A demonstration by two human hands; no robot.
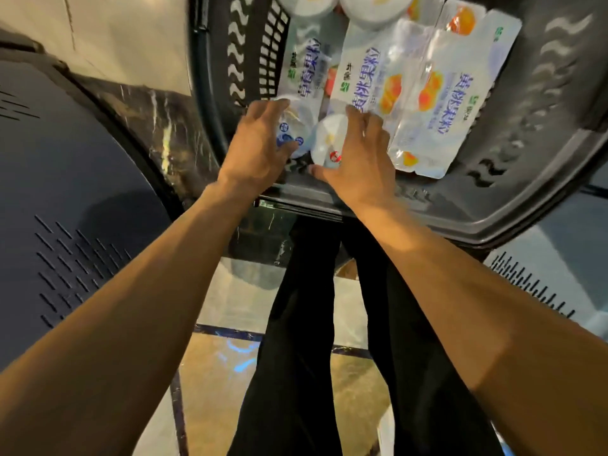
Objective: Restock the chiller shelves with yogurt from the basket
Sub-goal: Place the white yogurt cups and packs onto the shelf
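Note:
A dark plastic basket point(543, 179) sits on the floor ahead of me, filled with yogurt. Long multipacks lie across it: a strawberry pack point(306, 60) at the left and yellow-peach packs point(365, 70) point(457, 80) to its right. My left hand point(260, 149) curls its fingers round a small cup with blue marks point(294, 136) at the basket's near edge. Beside it, my right hand point(362, 159) grips a white cup with a red mark point(329, 139). Round white cups point(312, 4) lie at the far end.
A dark blue chiller base with vent slots point(65, 209) stands at the left, and another vented panel point(539, 284) at the right. My legs in black trousers point(322, 324) stand over a glossy tiled floor point(230, 373).

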